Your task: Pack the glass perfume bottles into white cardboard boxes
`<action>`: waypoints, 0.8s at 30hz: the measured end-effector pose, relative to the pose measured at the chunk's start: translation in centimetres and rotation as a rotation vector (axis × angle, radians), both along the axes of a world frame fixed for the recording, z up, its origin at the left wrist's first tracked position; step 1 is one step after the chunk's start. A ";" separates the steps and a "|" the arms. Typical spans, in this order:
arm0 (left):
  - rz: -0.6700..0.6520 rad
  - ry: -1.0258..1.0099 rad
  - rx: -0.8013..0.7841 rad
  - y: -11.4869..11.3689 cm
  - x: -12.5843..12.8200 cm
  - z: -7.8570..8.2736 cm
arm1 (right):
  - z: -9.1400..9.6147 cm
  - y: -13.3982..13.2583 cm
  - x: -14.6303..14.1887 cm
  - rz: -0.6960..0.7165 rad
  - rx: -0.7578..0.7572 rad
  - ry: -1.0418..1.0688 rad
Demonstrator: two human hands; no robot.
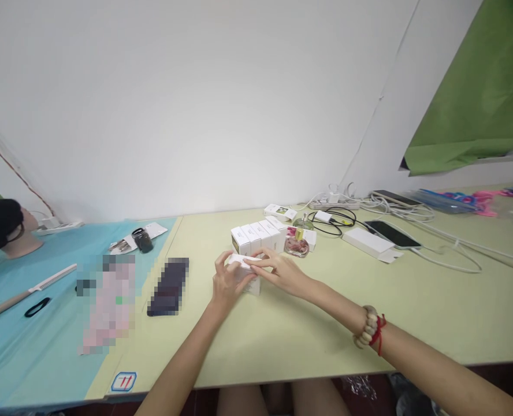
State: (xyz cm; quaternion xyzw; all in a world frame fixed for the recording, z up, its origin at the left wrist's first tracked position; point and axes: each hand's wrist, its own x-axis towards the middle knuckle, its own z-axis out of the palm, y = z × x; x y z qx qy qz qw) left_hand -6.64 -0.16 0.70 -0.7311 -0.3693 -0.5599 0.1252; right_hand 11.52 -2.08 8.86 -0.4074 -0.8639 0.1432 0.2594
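Observation:
A small white box [251, 283] stands on the pale yellow table [282, 335], a little in front of me. My left hand [227, 283] wraps its fingers round the box's left side. My right hand [278, 270] rests on the box's top from the right, with its fingertips pressed on the lid. Just behind the box, a row of several similar white boxes [259, 237] stands side by side. A small glass bottle with pink contents [297, 244] sits right of that row. A beaded bracelet with a red cord [370, 327] is on my right wrist.
White chargers, a power strip [334, 203] and tangled cables lie at the back right, with a phone [392, 233] and a flat white box [368, 241]. On the blue mat at left are a knife [26, 293], a dark jar [142, 239] and two blurred objects. Another person's head [0, 228] shows at far left.

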 end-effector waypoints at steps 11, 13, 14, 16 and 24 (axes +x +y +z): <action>-0.201 -0.034 -0.506 -2.3 1.9 1.5 | 1.8 -0.8 0.9 0.084 -0.108 0.063; -0.190 -0.105 -0.603 -3.1 2.1 1.5 | 2.1 0.3 2.2 0.007 -0.070 0.146; -0.164 -0.167 -0.638 -3.6 2.2 1.4 | 2.2 0.9 2.9 -0.056 -0.037 0.163; -0.130 -0.325 -0.685 -4.1 2.5 1.2 | 2.4 2.6 4.4 -0.180 0.019 0.144; -0.306 -0.567 -0.872 -0.8 -0.5 3.3 | 3.9 9.3 7.4 -0.452 0.005 -0.138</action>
